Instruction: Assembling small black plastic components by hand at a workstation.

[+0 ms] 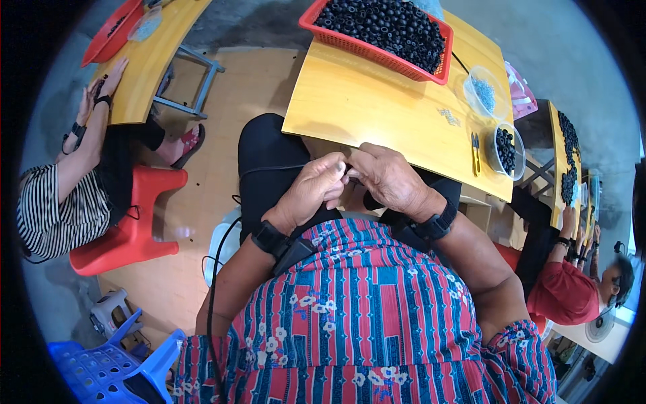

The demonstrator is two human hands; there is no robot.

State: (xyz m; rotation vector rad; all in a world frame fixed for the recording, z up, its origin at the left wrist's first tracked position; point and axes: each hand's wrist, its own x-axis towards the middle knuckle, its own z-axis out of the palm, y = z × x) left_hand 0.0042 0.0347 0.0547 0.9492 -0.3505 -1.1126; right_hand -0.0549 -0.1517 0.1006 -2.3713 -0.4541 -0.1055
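Yellow, wood-grained table (377, 101) above a tan floor (262, 81), bearing a red perforated basket (363, 54) heaped with black rings (383, 30) and, at its right side, a clear round tub (519, 165). At the near edge, the left hand (313, 188) and right hand (391, 178) meet, fingertips pinched on a small dark piece (348, 171), mostly hidden; open tabletop separates them from the basket.
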